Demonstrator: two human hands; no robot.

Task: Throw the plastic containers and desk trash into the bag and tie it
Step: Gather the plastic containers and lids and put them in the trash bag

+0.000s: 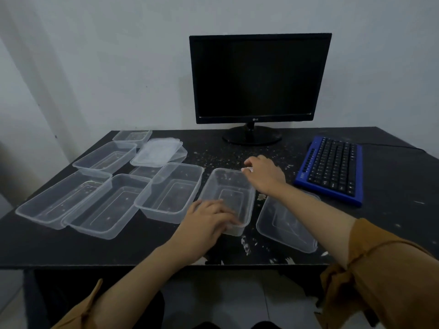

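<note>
**Both hands on one clear tub, bag nowhere in view**

The black desk [392, 186] carries everything, and its top is speckled with pale crumbs and scraps, thickest in the middle and along the near edge; that litter looks like the desk trash the task means. At the far side stands a dark monitor [260, 77], and a blue keyboard [332, 168] lies at the right, turned slightly, well apart from the mess.

The plastic containers [95, 186] are spread open-side up over the left half, several touching or overlapping at their rims, with a stack of flat lids [156, 151] beyond them. Lying loose and unstacked, they would probably have to be nested or carried a few at a time. Another tub [285, 224] sits near right, partly under the right forearm.

The centre container [228, 193] is the one in hand. The left hand [209, 222] lies over its near left corner, fingers curled narrowly over the rim, seemingly to steady it. The right hand [263, 173] reaches to its far right corner, fingers bent and pinched close; a small pale bit shows at the fingertips, but whether that is a scrap or the rim itself I cannot tell. My guess is that crumbs are being gathered into this tub.

No bag is visible, so the tying step is far off.
</note>
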